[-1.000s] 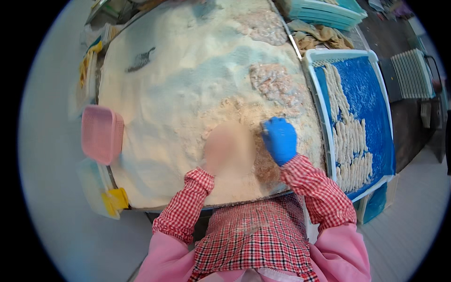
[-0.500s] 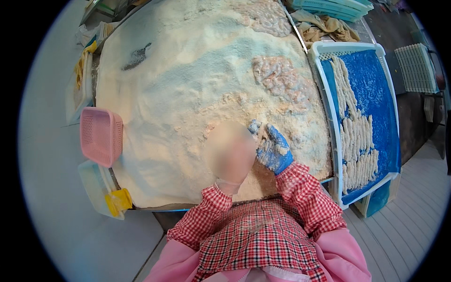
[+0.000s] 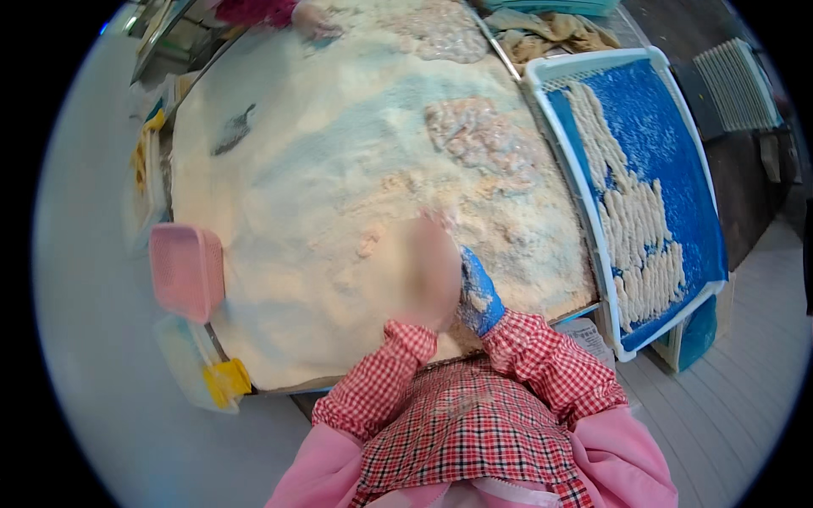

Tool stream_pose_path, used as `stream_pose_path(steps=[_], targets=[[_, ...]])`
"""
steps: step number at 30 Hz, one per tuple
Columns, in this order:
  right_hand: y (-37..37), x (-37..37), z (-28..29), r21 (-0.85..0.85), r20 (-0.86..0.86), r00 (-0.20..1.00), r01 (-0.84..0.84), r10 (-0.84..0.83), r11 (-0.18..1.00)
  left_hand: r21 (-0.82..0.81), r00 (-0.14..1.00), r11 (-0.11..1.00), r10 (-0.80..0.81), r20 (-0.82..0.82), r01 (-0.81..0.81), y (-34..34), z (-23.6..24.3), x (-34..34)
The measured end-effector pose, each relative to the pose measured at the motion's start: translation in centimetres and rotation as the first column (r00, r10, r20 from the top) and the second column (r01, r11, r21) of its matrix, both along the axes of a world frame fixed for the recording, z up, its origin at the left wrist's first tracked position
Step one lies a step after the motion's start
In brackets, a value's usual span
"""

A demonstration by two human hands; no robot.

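Observation:
My left hand (image 3: 426, 275) is over the floured table (image 3: 279, 279); a blurred patch covers most of it, so its fingers and anything in them cannot be made out. Close against it on the right is my right hand (image 3: 479, 296) in a blue glove caked with flour. Its fingers are hidden behind the left hand and the blur. Around both hands lies loose, lumpy flour, with a small pinkish piece (image 3: 369, 244) just to the left. Beyond them sits a wet, pale pink heap of what looks like raw meat or fish strips (image 3: 478, 131).
At right, a white tray (image 3: 603, 288) lined in blue holds rows of floured strips (image 3: 631, 216). A pink basket (image 3: 186, 271) and a yellow-edged clear container (image 3: 190, 360) stand at left. Another person's hand (image 3: 318, 21) rests at the far edge, near a second wet heap (image 3: 440, 34).
My right hand has drawn in toward my left, its fingers now hidden. Another person's hand and sleeve have appeared at the far edge. The whole view has shifted slightly.

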State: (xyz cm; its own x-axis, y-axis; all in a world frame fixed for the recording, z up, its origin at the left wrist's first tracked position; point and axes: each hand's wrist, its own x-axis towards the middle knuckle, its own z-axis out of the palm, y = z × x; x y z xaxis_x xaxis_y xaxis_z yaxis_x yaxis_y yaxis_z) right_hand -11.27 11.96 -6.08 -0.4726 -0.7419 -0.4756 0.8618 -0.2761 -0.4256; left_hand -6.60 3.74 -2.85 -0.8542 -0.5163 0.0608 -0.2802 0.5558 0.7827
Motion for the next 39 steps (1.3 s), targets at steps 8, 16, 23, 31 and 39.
stream_pose_path(steps=[8,16,23,31,39], targets=[[-3.6,1.9,3.1,-0.463,-0.139,0.553,0.697,-0.822,0.547,-0.048,0.997,0.996,-0.075,-0.02,0.074,1.4,0.8,-1.8],[7.8,-6.6,3.2,-0.007,0.292,0.947,0.141,-0.133,0.99,0.073,0.876,0.97,-0.241,0.419,0.232,-0.7,7.9,-9.8],[22.7,-22.4,13.1,0.735,-0.394,0.916,0.265,0.075,0.624,0.093,0.88,0.896,0.398,0.259,-0.433,-12.5,-3.7,-14.8],[30.1,-29.0,5.8,0.783,-0.52,0.835,0.384,0.178,0.489,0.116,0.922,0.952,0.239,0.305,-0.285,-11.4,-3.1,-19.8],[36.3,-29.9,3.9,0.796,-0.546,0.729,0.3,0.412,0.525,0.455,0.966,0.86,0.149,0.209,-0.231,-11.0,0.2,-17.4]])
